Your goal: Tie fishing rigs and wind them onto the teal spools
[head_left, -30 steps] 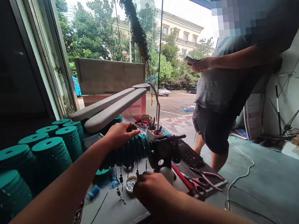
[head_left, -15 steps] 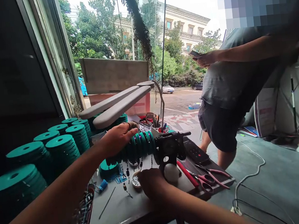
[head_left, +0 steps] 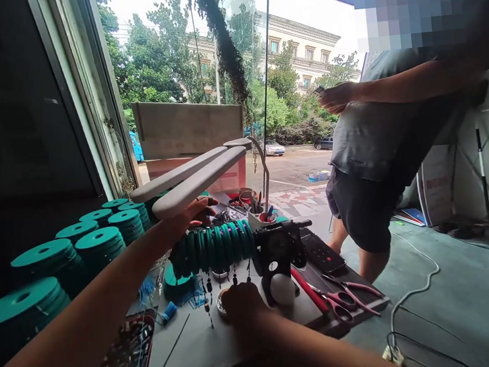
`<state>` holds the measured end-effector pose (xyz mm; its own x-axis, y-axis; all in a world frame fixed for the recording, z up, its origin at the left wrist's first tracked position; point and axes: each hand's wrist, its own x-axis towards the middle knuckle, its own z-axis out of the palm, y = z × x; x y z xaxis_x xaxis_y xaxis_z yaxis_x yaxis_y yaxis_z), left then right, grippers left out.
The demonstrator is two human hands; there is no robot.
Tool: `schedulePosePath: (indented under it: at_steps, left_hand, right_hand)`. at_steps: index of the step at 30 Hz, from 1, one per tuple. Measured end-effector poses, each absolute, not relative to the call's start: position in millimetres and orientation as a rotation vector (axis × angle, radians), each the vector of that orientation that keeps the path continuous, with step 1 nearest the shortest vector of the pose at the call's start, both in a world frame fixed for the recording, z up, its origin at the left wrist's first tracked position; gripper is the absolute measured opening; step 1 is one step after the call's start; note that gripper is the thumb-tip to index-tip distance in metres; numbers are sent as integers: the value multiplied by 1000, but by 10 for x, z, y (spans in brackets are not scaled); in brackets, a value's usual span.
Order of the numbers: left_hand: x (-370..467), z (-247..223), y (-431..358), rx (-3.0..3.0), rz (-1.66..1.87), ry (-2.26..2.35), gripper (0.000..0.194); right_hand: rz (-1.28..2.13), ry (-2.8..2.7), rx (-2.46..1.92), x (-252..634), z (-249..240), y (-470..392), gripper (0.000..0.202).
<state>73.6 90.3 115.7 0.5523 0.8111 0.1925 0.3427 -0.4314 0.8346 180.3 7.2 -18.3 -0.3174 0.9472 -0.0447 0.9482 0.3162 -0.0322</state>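
Note:
My left hand [head_left: 197, 212] reaches past the far side of a row of green spools [head_left: 216, 247], fingers apart beneath the white lamp [head_left: 201, 182]; nothing shows in it. My right hand [head_left: 245, 304] is closed over the edge of a small round dish of beads [head_left: 221, 302]; its fingertips are hidden, so what they hold cannot be made out. The spools sit side by side on a black machine [head_left: 276, 247], with beaded threads [head_left: 207, 307] hanging below them. A white round knob [head_left: 282, 289] is just right of my right hand.
Stacks of green spools [head_left: 44, 255] stand at the left, above a tray of metal parts [head_left: 148, 325]. Red-handled scissors [head_left: 340, 304], pliers [head_left: 361, 296] and a black phone [head_left: 322, 251] lie at the right. A person [head_left: 373, 130] stands beyond, near a cable [head_left: 414, 288].
My left hand has moved off the top of the spools to their far side, and its fingers have spread. My right hand has shifted slightly over the bead dish.

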Motion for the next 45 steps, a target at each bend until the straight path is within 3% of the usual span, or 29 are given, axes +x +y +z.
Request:
schedulePosePath:
  at_steps: [7,12,18,22,27,30,33,36,40,45]
  left_hand:
    - [724,1147,887,2028,739,910,29]
    - [594,1170,815,2118,685,846,32]
    - [252,1051,748,2121,746,931,34]
    - [85,890,662,2057,742,945,41]
    - [45,762,525,2091,878,975,52]
    - [49,742,471,2119,944,997,61]
    - [55,743,466,2118,962,1001,51]
    - [79,749,545,2073,919,983,37]
    - [117,750,717,1960,827,996,42]
    - [100,764,767,1862,743,1053,47]
  right_hand:
    - [-112,2472,1927,1836,-181,-25,28]
    - [-124,2490,1980,1872,-255,-51,36]
    - [-53,2686,1927,1921,-347,-264,20]
    - [-152,3036,2017,2014,-120,-477,7]
    - [-460,3396,2131,2114,368,-508,13]
    - [-392,3497,2102,2100,559,-385,16]
    - [-260,3494,2082,2041,689,-205,16]
    - [-454,3476,2025,1966,806,-36,15]
    - [-647,3514,1889,1864,890,83,10]
    - [-497,3560,1895,1766,804,141,7]
